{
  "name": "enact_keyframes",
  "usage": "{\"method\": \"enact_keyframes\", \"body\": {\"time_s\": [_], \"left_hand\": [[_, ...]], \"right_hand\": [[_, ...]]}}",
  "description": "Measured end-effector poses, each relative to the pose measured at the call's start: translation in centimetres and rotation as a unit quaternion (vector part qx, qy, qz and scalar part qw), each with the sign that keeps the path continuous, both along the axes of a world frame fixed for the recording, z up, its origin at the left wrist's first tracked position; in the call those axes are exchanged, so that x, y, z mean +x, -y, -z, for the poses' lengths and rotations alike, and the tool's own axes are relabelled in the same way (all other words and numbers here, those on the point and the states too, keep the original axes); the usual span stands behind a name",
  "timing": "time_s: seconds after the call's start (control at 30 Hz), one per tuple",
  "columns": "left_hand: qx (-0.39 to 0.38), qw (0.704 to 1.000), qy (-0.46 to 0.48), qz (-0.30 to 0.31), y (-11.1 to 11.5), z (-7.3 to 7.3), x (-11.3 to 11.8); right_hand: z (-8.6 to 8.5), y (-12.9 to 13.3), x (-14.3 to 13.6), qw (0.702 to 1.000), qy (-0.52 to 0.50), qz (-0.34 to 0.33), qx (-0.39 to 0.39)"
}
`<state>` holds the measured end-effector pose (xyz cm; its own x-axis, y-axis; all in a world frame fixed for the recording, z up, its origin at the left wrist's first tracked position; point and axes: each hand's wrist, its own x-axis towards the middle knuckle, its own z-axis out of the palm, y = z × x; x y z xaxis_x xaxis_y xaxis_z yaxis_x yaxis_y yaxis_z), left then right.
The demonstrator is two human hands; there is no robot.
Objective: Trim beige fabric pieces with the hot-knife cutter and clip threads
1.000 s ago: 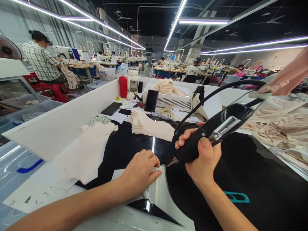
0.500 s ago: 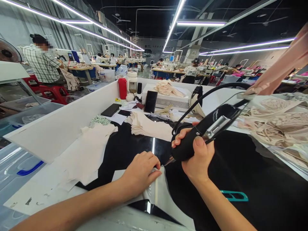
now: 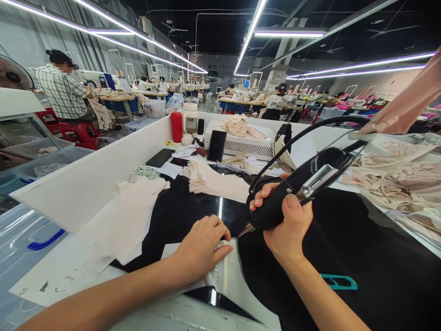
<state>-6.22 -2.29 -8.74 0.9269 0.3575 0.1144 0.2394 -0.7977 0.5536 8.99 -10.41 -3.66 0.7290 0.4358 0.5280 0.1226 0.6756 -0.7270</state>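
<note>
In my right hand point(image 3: 292, 225) is a black handheld tool point(image 3: 292, 191) with a silver metal part and a cord; its narrow tip points down and left, a little right of my left hand. My left hand point(image 3: 205, 243) rests with bent fingers on a pale fabric piece point(image 3: 232, 271) that lies over the black tabletop point(image 3: 344, 239). Its fingertips are at the fabric's upper edge, and whether they pinch the fabric is hard to tell.
Pale fabric stacks lie left point(image 3: 134, 216) and ahead point(image 3: 215, 181). A white panel point(image 3: 86, 184) borders the left side. Phones point(image 3: 217, 145), a red bottle point(image 3: 176, 126) and a white box point(image 3: 237, 145) stand behind. A teal object point(image 3: 339, 282) lies right, near piled fabric point(image 3: 406, 170).
My right hand and the black tool have shifted slightly to the right, so the tip is a little farther from my left hand. My left hand has barely moved.
</note>
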Motion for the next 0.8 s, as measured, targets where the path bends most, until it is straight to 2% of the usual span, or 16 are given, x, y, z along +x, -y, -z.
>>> {"method": "enact_keyframes", "body": {"time_s": [0.2,0.4,0.8], "left_hand": [[0.002,1.0,0.014,0.005,0.07,0.07,-0.06],[0.004,0.999,0.034,0.025,0.17,0.32,-0.06],[-0.053,0.997,0.055,0.023,0.06,0.17,-0.01]], "right_hand": [[0.22,0.0,0.24,1.0,0.001,0.011,-0.011],[0.52,0.09,0.07,1.0,0.006,-0.006,-0.009],[-0.03,0.26,-0.63,0.999,-0.019,-0.031,0.004]]}}
